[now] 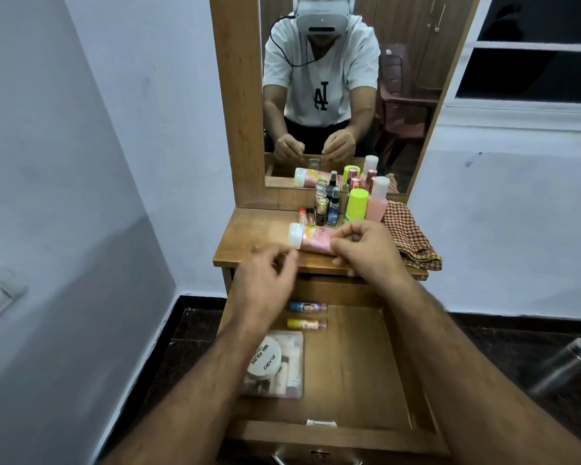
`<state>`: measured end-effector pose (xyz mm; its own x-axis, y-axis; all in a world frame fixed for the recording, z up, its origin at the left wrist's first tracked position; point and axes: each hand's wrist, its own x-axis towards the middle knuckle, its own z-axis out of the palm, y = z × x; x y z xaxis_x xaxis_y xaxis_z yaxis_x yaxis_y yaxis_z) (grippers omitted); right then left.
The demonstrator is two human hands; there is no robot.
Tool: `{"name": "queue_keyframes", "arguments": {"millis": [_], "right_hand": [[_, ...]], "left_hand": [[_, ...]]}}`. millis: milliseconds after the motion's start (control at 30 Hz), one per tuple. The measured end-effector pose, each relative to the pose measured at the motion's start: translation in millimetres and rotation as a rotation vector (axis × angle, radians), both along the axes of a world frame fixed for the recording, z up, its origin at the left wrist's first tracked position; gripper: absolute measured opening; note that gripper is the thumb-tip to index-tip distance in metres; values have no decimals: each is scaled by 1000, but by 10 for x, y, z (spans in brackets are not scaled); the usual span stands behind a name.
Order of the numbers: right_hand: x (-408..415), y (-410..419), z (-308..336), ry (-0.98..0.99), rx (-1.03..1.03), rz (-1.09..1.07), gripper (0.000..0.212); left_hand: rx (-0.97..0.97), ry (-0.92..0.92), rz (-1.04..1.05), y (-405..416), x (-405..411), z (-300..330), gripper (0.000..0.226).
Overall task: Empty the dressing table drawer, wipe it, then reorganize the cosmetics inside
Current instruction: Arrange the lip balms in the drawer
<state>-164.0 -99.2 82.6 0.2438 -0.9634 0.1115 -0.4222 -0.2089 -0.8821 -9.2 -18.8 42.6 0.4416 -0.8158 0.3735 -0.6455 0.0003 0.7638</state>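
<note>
Two small tubes, one blue (307, 306) and one yellow (306, 323), lying side by side near the back of the open drawer (356, 370). Just in front of them, at the drawer's left side, a clear flat case (292, 367) of small cosmetics with a round white nail-polish-remover tub (264, 360) resting on top. Right half of the drawer floor bare wood.

Above, on the counter (245, 243), a pink tube with a white cap (311, 241) lying on its side near the front edge. Behind it, against the mirror (342, 95), a cluster standing upright: a neon yellow bottle (357, 207), a pink bottle with a white cap (377, 201), a dark blue spray bottle (334, 209), a gold-capped bottle (321, 209) and a small red-capped stick (302, 213). To the right, a checked cloth (408, 234) crumpled and spilling over the counter edge.

Left hand (265, 280) hovering over the counter's front edge, fingers loosely curled toward the thumb, nothing visibly held, slightly blurred. Right hand (363, 246) at the pink tube's right end, fingers curled with fingertips close to the thumb; cannot tell whether touching the tube or pinching anything.

On the dark floor at far right, a steel bottle (564, 367).
</note>
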Motion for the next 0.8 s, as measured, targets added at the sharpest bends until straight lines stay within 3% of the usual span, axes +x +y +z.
{"name": "queue_keyframes", "arguments": {"millis": [67,133,267,433,633,800], "right_hand": [[69,-178,99,92,-153,-57,7],[151,-359,159,161,-238,-95,10],[266,-508,203,280,-294,-153,15],[424,-734,132,473,-311,-155,12],[541,-856,52,585,-324,-141,12],[711,-889,38,652,-325,-133,15]], "left_hand": [[-61,-19,83,-244,120,192,22],[-5,-61,139,-568,208,357,20],[296,-143,126,-1140,311,512,21],[665,-194,121,-1673,268,469,48],[727,-54,69,-1768,255,384,36],[613,175,56,-1664,464,386,34]]}}
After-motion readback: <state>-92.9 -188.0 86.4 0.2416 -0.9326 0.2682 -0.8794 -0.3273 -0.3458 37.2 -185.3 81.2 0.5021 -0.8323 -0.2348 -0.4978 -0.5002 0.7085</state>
